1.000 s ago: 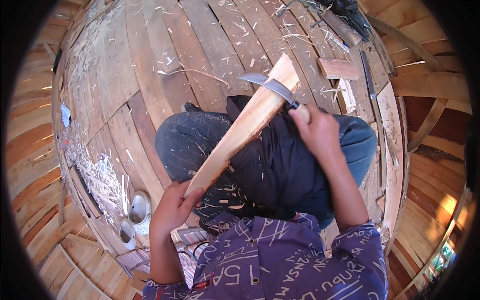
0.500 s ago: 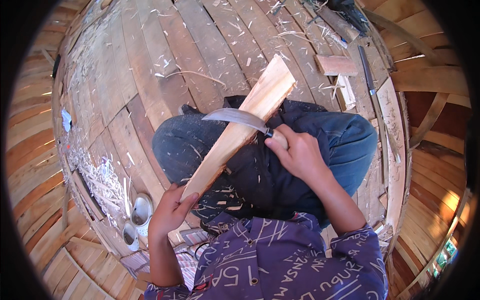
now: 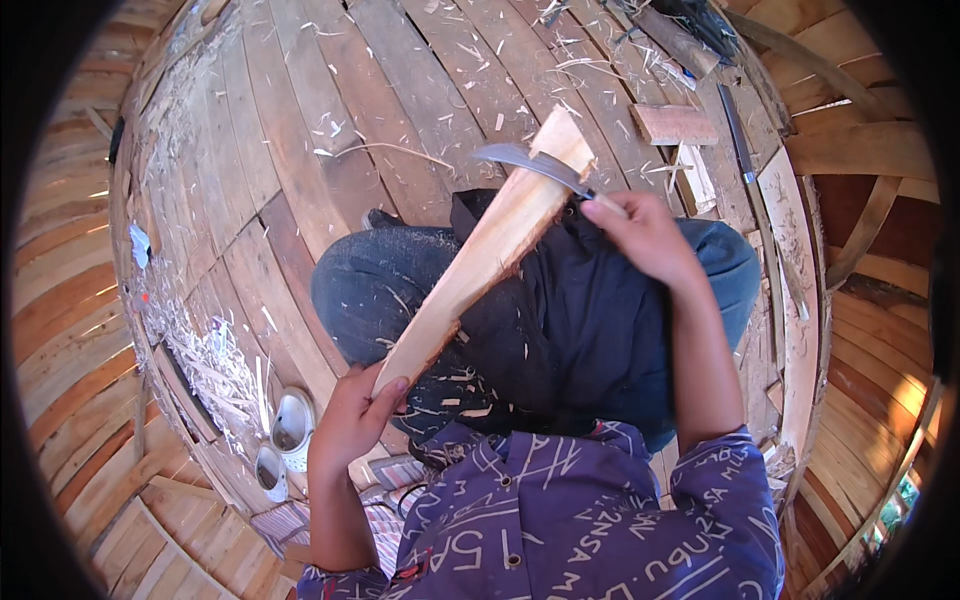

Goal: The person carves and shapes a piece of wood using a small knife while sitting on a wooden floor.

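My left hand [image 3: 358, 412] is closed round the near, narrow end of a long, pale wooden board [image 3: 480, 255]. The board slants away from me to the right over my lap, and its right edge is rough and reddish. In my right hand [image 3: 645, 232] is the handle of a curved knife [image 3: 540, 163], my fingers wrapped round it. The grey blade lies across the board close to its wide far end, with the tip out past the left edge. Wood chips rest on the dark cloth [image 3: 600, 310] and trousers over my crossed legs.
Plank flooring [image 3: 290, 120] strewn with shavings surrounds me. A heap of shavings [image 3: 222, 365] and a pair of light shoes [image 3: 292, 428] sit at the left. To the right are a short wood block [image 3: 675, 125], a long dark blade-like tool [image 3: 735, 130] and a long plank [image 3: 790, 240]. Wooden walls curve up on both sides.
My right hand has moved the knife away from me along the board, from its middle to near the far end. My left hand keeps its hold on the near end.
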Demonstrator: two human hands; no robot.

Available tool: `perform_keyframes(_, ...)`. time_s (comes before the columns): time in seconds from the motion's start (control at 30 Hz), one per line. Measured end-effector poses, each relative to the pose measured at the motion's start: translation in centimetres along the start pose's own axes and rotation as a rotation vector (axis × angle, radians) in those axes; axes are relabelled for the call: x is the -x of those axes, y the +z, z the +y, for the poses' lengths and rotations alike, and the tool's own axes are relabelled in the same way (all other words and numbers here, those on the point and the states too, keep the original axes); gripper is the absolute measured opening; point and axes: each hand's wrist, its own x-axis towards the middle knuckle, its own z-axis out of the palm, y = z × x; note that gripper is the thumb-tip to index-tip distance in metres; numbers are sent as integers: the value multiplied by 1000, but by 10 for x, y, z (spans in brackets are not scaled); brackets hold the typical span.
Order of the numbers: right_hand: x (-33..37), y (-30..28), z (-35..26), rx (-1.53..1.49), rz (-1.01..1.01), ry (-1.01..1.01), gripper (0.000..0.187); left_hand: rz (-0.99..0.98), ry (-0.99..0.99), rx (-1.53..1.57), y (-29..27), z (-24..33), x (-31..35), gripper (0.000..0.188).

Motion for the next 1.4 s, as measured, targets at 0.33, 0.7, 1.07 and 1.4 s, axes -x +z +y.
perform_keyframes(0.33, 11, 29, 5, 379, 411, -279, 36, -53, 27, -15, -4, -9, -3, 25)
perform_keyframes(0.7, 22, 22, -5, 235, 261, -168, 36, -40, 8, 80, -2, -11, -1, 24)
perform_keyframes(1.07, 12, 14, -9, 71, -256, -148, 43, 21, 45, -40, 1, -12, 1, 24)
perform_keyframes(1.4, 22, 16, -13, 168, 232, -183, 35, 12, 52, 1, 1, -7, -1, 26)
